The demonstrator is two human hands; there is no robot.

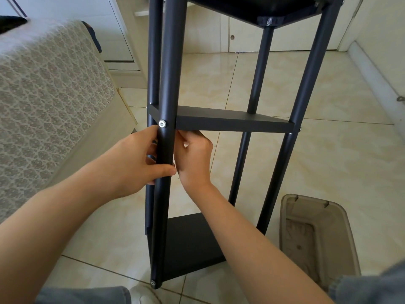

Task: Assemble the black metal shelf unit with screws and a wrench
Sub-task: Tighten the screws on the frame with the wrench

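The view comes from the person's head, tipped forward and down along both forearms. It sits close to the black shelf unit (232, 120), whose posts run off the top edge, with the left hand (135, 163) and right hand (192, 154) near mid-frame. The wide lens bends the edges, catching the patterned sofa (50, 88) at left, tiled floor (328, 150) ahead, and a plastic container (315, 238) lower right.

Three shelves (232, 121), four posts (168, 62) (all black) — left hand (133, 163), right hand (194, 156), one tub (315, 238).
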